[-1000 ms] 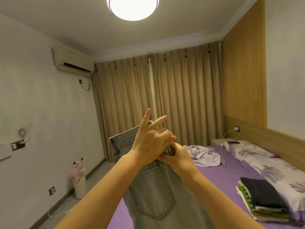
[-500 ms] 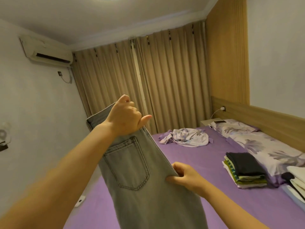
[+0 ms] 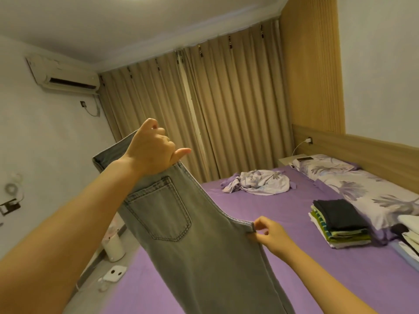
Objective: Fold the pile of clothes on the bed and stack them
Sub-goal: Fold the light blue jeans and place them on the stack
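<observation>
- While the left hand [image 3: 150, 150] is raised high, its fingers are curled over the waistband of the grey jeans [image 3: 192, 241], with the thumb sticking out to the right.
- Lower and to the right, the right hand [image 3: 271, 234] pinches the crotch seam of the jeans between thumb and fingertips.
- Between the two grips the jeans hang in the air above the near part of the purple bed [image 3: 283, 223], folded lengthwise with a back pocket facing the camera; the legs drop out of view at the bottom edge.
- Farther right on the sheet lies a stack of folded clothes [image 3: 340, 225], dark on top with green and white layers beneath.
- Just beside it, at the right edge, lies another folded pile [image 3: 408, 234], only partly in view.
- Near the far end of the bed lies a crumpled floral cloth [image 3: 258, 185], well apart from the stack.
- Along the headboard side lie floral pillows [image 3: 353, 180].
</observation>
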Tool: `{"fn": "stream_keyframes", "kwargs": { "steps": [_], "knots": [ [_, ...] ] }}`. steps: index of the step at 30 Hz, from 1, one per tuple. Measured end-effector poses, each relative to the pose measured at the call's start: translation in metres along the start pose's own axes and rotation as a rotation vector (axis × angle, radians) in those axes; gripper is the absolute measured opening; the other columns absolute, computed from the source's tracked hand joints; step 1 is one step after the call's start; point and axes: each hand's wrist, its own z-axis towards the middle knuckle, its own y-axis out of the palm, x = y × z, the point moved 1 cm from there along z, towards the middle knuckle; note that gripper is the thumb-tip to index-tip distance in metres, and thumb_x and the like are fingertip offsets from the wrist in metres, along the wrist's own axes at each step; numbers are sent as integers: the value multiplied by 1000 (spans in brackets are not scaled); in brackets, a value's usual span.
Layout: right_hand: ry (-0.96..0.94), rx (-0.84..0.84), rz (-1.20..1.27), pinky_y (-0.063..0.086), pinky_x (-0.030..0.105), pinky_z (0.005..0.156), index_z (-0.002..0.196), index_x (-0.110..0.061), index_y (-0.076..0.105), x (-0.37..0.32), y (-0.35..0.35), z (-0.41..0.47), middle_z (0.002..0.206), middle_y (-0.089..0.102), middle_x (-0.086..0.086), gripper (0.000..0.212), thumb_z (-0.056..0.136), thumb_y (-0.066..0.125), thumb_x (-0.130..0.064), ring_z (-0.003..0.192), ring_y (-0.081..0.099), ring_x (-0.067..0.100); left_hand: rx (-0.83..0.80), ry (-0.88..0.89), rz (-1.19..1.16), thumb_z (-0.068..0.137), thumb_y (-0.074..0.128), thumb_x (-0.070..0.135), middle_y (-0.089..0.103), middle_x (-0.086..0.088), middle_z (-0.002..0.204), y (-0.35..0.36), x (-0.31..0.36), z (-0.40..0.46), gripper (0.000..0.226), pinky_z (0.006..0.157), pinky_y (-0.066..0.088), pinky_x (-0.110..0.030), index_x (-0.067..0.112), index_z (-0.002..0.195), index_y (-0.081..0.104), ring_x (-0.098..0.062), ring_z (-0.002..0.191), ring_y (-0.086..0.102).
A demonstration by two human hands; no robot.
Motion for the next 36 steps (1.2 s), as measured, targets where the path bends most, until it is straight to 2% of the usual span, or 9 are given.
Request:
{"fn": "stream_keyframes", "kwargs": {
  "steps": [6,13,15,18,20,22,24,30,36],
  "knots": [
    [-38,90,130,44,8,70,123,-31,53,-16,18,0,97,59,-11,40,86,68,-29,89,56,5,-13,21,7,100,23,54,51,2,40,0,-6,4,77,80,38,-38,14,41,54,-17,45,45],
    [153,-163,602,49,34,96,128,-26,52,-34,24,8,115,58,9,51,85,68,-7,112,54,23,-53,11,48,101,24,53,51,0,40,-1,-11,-8,77,78,40,-38,12,42,52,-19,45,45],
    [117,-122,541,48,37,98,123,-17,58,-36,19,12,118,59,10,42,84,67,-2,114,53,25,-47,-10,71,100,26,53,50,0,39,-2,-15,-16,77,76,42,-37,12,41,51,-19,43,43],
    [-31,-55,393,52,17,80,111,-15,62,-45,5,18,107,66,6,29,85,65,-1,99,62,19,-65,-22,119,100,25,54,47,-1,38,-4,-21,-22,78,73,43,-36,12,40,50,-19,42,41],
    [-194,-85,71,47,11,75,109,-15,64,-50,-8,25,103,65,0,25,87,63,-5,93,60,12,-72,-38,148,100,23,56,45,-1,37,-6,-23,-21,78,72,41,-35,12,40,48,-18,41,39],
    [-312,-121,-337,44,24,76,106,-11,65,-51,-19,34,100,64,3,20,87,60,-10,93,57,18,-87,-44,172,99,22,56,45,-1,37,-8,-22,-19,78,71,40,-35,12,40,47,-18,41,38],
    [-300,-78,-459,41,32,77,99,-12,67,-47,-34,40,92,60,4,15,85,62,-14,90,55,22,-88,-46,185,99,22,57,44,0,37,-8,-16,-16,78,70,37,-34,13,39,45,-18,40,37],
    [-41,-89,301,44,23,87,101,-17,67,-10,-69,33,107,63,-10,13,89,65,-21,102,57,6,-114,-121,149,100,22,57,41,-1,35,-7,4,4,78,69,33,-35,13,38,44,-18,40,35],
    [-53,137,308,48,11,71,100,-25,63,23,-92,16,97,67,-11,13,95,55,-16,88,60,0,-220,-119,8,97,15,60,49,-3,37,3,54,29,85,73,28,-36,10,39,53,-19,41,42]
  ]
}}
